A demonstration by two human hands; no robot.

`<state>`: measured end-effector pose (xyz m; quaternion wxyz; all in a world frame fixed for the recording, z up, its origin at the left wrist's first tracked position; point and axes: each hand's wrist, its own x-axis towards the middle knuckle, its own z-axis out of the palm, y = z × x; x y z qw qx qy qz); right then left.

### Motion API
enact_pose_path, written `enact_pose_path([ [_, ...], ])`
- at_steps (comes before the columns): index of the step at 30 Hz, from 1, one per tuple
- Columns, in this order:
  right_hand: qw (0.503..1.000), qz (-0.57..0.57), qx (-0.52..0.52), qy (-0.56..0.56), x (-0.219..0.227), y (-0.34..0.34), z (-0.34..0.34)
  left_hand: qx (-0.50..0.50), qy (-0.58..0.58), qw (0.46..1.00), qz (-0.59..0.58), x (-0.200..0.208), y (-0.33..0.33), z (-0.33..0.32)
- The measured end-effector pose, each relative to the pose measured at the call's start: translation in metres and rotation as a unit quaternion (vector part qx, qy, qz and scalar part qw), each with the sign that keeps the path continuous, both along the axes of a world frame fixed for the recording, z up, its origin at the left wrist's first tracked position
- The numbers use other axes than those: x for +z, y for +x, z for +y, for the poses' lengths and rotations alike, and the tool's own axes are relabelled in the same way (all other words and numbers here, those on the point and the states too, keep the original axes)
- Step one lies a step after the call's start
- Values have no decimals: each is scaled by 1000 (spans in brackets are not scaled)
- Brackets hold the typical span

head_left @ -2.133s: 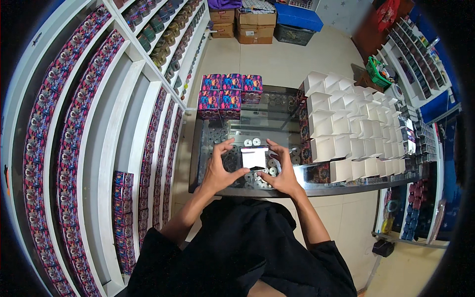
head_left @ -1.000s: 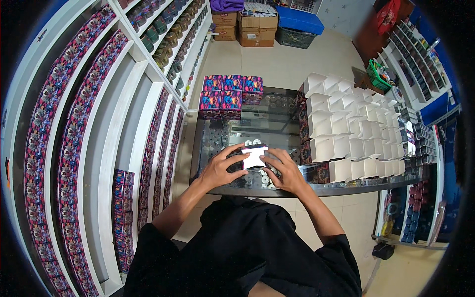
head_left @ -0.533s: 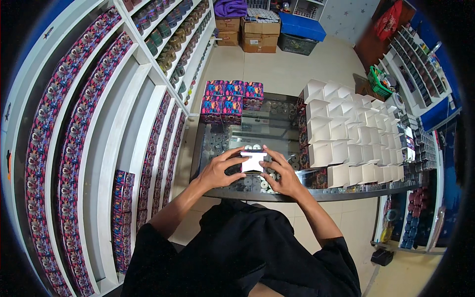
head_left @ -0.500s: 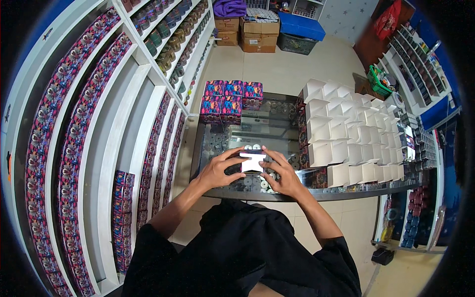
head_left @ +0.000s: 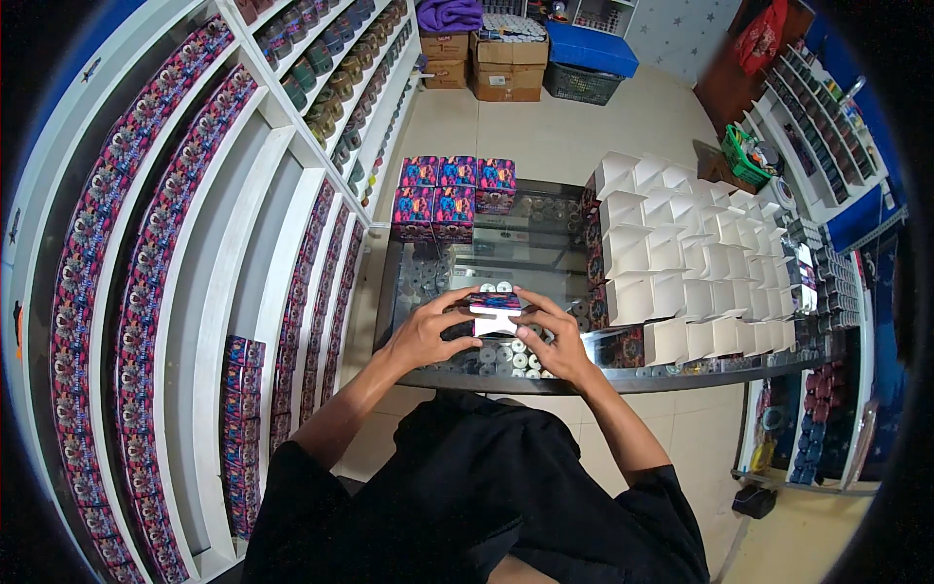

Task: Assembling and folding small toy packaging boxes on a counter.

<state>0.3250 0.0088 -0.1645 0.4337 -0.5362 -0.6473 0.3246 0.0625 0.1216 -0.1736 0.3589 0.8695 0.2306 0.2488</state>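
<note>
Between my two hands, over the near part of the glass-topped table, is a small printed carton box with its white inside partly showing. My left hand grips its left side, thumb low and fingers along the upper edge. On the other side, my right hand holds the box with fingers at the top right and thumb near the lower edge. A patterned dark flap lies across the top; a white part shows below it. White round discs are seen just below the box.
Several closed colourful boxes stand at the table's far left. Rows of open white-sided boxes fill its right side. Shelves packed with similar boxes rise on the left. Cardboard cartons and a blue-lidded basket are on the floor beyond.
The box's top flap has folded down, so its dark printed face now shows where white was. Both hands stay on the box, with the right thumb slightly higher.
</note>
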Motion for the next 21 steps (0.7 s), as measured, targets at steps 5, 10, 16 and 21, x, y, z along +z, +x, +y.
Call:
enact_pose_path([
  [5, 997, 38, -56, -34, 7, -9, 5, 2, -3, 1000, 9, 3, 1, -1],
  [10, 978, 92, -142, -122, 26, -20, 13, 11, -8, 1000, 9, 7, 1, -4],
  [16, 990, 73, -100, -72, 16, -11, 11, 7, 9, 1000, -10, 7, 2, -5],
  [21, 992, 66, -87, -59, 6, -7, 9, 50, 49, 997, -34, -9, 0, -17],
])
